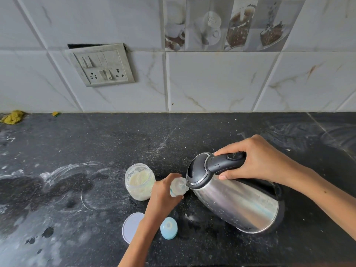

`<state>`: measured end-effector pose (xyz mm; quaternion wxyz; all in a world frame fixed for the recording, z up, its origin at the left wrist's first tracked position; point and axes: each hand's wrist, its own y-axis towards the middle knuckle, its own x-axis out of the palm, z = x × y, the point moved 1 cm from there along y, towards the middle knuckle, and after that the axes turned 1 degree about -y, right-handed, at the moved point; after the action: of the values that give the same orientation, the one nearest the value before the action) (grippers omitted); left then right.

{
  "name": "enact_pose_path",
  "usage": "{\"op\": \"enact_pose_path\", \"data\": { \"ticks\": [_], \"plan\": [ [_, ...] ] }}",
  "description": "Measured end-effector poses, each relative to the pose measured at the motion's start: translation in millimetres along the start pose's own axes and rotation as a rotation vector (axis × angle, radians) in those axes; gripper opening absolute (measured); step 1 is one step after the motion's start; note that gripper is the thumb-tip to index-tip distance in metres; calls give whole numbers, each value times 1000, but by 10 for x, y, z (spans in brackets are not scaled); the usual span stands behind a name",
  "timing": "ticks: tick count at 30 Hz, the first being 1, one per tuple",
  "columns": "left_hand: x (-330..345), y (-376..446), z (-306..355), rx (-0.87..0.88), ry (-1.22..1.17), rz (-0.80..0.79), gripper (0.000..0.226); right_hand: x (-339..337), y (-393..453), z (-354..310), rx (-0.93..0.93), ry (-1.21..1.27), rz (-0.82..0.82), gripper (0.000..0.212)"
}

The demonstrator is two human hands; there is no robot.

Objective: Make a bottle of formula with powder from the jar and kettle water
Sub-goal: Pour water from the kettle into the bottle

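Note:
My right hand (258,160) grips the black handle of a steel kettle (235,203), tilted with its spout down to the left. The spout sits right at the mouth of a small clear baby bottle (179,186), which my left hand (163,195) holds upright on the black counter. An open glass jar (139,181) of pale powder stands just left of the bottle. The jar's white lid (131,226) lies flat near my left wrist. The bottle's blue teat cap (168,227) rests on the counter beside it.
The dark stone counter (96,147) is dusted with white powder and smears, mostly at the left. A tiled wall with a switch and socket plate (101,65) rises behind. A yellow cloth (12,117) lies at the far left back edge.

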<state>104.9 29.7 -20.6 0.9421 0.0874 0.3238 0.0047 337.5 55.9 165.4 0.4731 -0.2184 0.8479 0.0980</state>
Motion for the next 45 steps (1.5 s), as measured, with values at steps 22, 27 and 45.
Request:
{"op": "enact_pose_path", "data": {
  "ticks": [22,27,45],
  "plan": [
    [65,7,31,-16,-8,24,57,-160,-20,-157,-8,-76,-26,44],
    [74,-5,29,-27,2,18,58,-164,-28,-153,-10,-80,-33,44],
    [82,-23,33,-72,-165,22,58,-177,-126,79,-17,48,37,51]
  ]
}}
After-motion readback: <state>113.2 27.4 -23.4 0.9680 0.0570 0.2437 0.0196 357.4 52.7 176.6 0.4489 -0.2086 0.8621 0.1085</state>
